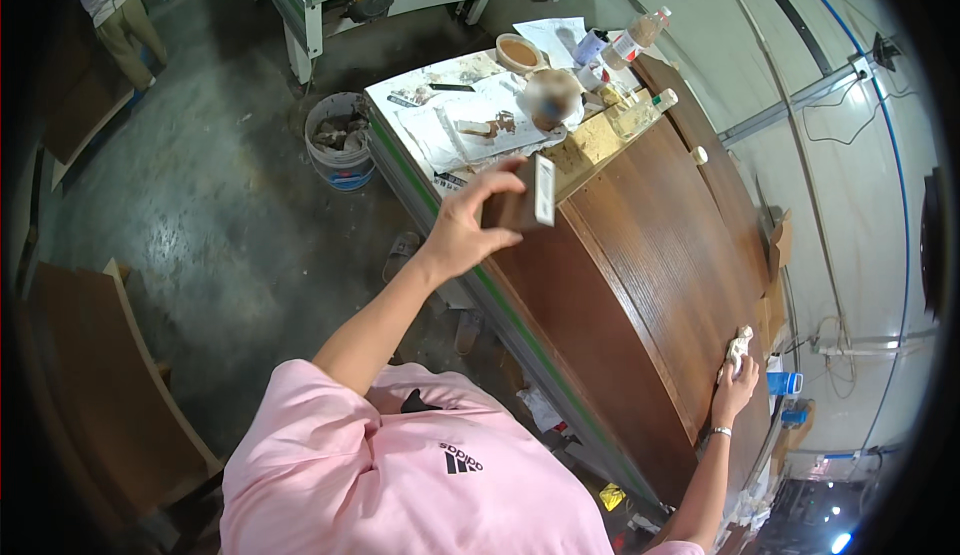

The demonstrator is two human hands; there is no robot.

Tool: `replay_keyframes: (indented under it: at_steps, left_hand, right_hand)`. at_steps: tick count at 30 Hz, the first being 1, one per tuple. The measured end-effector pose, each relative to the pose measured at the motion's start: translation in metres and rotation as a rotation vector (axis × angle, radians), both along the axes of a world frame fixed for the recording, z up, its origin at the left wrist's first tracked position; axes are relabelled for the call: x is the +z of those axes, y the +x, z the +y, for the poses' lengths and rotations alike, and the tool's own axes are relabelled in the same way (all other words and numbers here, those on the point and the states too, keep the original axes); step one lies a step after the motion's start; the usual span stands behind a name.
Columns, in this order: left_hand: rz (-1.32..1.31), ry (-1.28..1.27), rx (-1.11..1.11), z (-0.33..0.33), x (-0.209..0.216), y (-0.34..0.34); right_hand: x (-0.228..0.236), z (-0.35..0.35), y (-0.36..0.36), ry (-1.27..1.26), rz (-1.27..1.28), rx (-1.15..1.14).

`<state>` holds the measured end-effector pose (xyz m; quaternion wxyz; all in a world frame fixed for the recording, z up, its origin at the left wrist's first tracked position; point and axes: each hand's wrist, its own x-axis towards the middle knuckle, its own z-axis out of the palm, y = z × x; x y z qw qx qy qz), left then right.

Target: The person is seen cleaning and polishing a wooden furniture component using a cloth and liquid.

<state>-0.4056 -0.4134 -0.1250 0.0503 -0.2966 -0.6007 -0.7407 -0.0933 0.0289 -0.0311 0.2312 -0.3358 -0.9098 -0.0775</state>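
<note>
My left hand (466,227) is raised over the near edge of the workbench. Between its thumb and fingers is a small dark brown block (520,207) with a whitish end; its exact kind does not show. Farther right, my right hand (735,392) is closed on a crumpled white rag (738,347), which rests on a dark brown wood panel (660,225). A narrower brown board (570,315) lies along the panel's near side.
A stained work surface (405,95) holds a bowl of brown liquid (518,53), a plastic bottle (635,40), a glass bottle (645,115) and papers. A waste bucket (340,145) stands on the floor. Brown panels (110,385) lean at left; another person (118,15) stands far left.
</note>
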Motion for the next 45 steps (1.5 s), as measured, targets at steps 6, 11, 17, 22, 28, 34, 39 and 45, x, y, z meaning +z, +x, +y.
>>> replay_keyframes:
  at_steps: [6,11,17,22,28,34,39,45]
  left_hand:
    - [-0.019,-0.072,0.129,0.01,-0.012,-0.023]
    - [-0.093,-0.302,0.221,0.047,-0.044,-0.061]
    - [-0.13,-0.223,0.007,0.095,-0.061,-0.1]
    - [-0.162,0.169,-0.427,0.038,0.014,-0.038]
    - [0.065,0.14,-0.338,0.034,0.015,-0.04]
    - [-0.035,0.155,-0.458,0.03,0.013,-0.044]
    - [-0.078,0.187,-0.533,0.029,0.014,-0.045]
    - [0.053,0.086,-0.454,0.023,0.023,-0.043]
  right_hand:
    - [0.003,-0.003,0.004,0.023,-0.024,-0.002]
    - [0.002,-0.003,0.005,-0.004,-0.016,-0.026]
    - [0.006,-0.008,-0.001,-0.019,-0.032,-0.027]
    - [0.004,-0.004,0.004,-0.018,0.014,-0.015]
    - [0.005,-0.005,0.001,-0.014,-0.018,-0.02]
    - [0.004,-0.002,0.003,0.001,0.003,0.005]
    - [0.004,-0.004,0.004,0.009,0.014,0.025]
    - [0.006,-0.006,0.004,-0.027,0.002,0.011]
